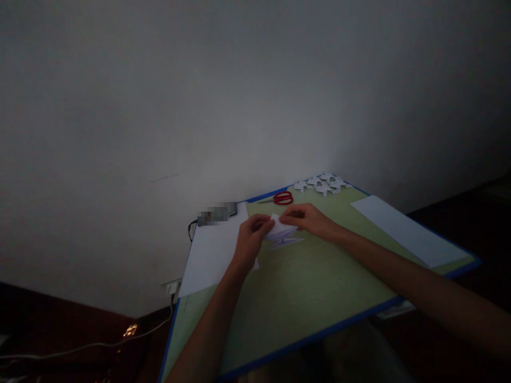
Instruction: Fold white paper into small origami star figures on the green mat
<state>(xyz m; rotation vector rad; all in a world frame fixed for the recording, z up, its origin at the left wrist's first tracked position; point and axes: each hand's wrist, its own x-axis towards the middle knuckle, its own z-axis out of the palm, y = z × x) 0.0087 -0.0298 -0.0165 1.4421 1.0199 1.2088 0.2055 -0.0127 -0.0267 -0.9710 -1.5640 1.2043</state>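
Between my two hands is a folded piece of white paper [277,227], held just above the green tabletop. My left hand [254,234] pinches its left side between thumb and fingers. On the upper right side, my right hand [304,219] grips the same paper with thumb and forefinger. Beneath the held paper, a pale pointed shape [286,242] shows near the table; whether it is part of the paper or its shadow I cannot make out. Red-handled scissors [282,198] lie a little beyond my hands.
Several folded paper shapes [324,184] lie at the far corner. White sheets rest on the left [211,260] and right [411,231] of the blue-edged table [311,303]. A blurred-out device [217,213] with a cord sits at the back left, near the wall [239,106].
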